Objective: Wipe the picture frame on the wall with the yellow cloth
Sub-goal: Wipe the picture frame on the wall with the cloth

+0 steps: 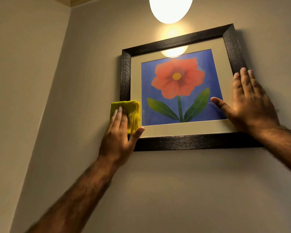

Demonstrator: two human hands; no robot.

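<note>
A dark wooden picture frame (pixel 183 41) hangs on the beige wall, holding a red flower on blue behind glass. A folded yellow cloth (pixel 133 113) lies pressed against the frame's lower left corner under my left hand (pixel 119 135), whose fingers are flat on the cloth and whose thumb reaches the bottom mat. My right hand (pixel 249 105) rests flat and spread on the frame's lower right side, thumb on the glass, holding nothing. The frame's lower left corner is hidden by cloth and hand.
A glowing round lamp (pixel 170 9) hangs just above the frame and reflects in the glass. A wall corner (pixel 60 64) runs down on the left. Bare wall (pixel 183 190) lies below the frame.
</note>
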